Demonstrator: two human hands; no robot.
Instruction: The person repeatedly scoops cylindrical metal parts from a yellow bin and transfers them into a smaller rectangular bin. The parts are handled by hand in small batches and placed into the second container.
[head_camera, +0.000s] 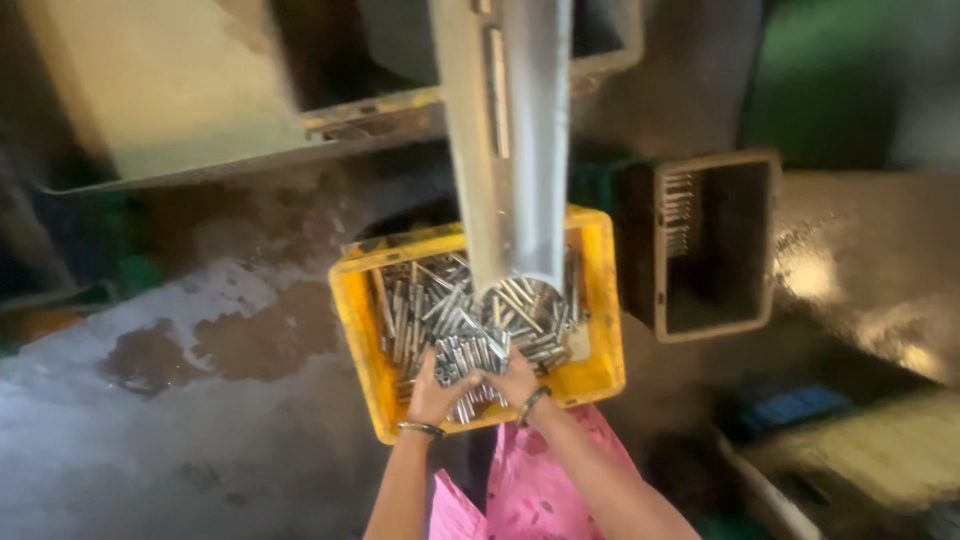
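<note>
A yellow plastic crate (355, 320) sits on the floor, filled with several short shiny metal rods (430, 300). My left hand (436, 390) and my right hand (517, 378) are inside the crate's near side, cupped together around a bundle of rods (474, 358) held between them. A bangle circles each wrist. A grey metal chute (510, 140) slopes down from above and ends over the crate's middle, hiding part of the rods.
A dark brown empty crate (700, 245) stands right of the yellow one. A beige machine body (170, 90) fills the upper left. The concrete floor (200, 400) is wet and stained. Pink clothing (540, 490) shows below my arms. Blurred objects lie lower right.
</note>
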